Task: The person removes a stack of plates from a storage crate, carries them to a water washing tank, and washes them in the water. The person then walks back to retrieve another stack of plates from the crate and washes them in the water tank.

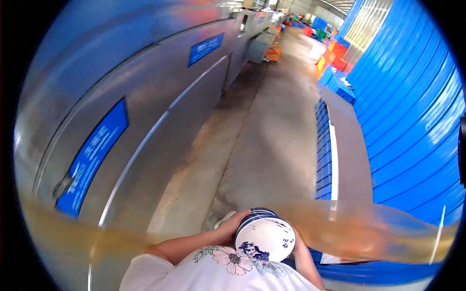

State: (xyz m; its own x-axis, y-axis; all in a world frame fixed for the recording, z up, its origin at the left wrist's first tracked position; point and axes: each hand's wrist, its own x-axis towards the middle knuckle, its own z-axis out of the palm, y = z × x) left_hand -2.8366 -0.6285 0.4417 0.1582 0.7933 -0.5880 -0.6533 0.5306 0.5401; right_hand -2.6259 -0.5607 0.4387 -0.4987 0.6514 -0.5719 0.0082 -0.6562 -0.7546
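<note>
A round, white, ceramic-looking vessel with dark-blue markings and banded sides [266, 233] sits between both hands' fingers, just beyond the white floral-print shirt [213, 266]. The left hand [235, 226] and right hand [298, 238] clasp its opposite sides; how far their fingers curl is hidden. Grey concrete floor [272, 140] stretches beyond the fingers.

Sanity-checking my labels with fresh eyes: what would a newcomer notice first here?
Probably the blue corrugated wall filling the right side. Next, the stack of blue-and-white dishes at bottom centre, held between the left hand and right hand in front of a flower-print shirt. On the left, a large blue sign stands out against grey metal panelling.
</note>
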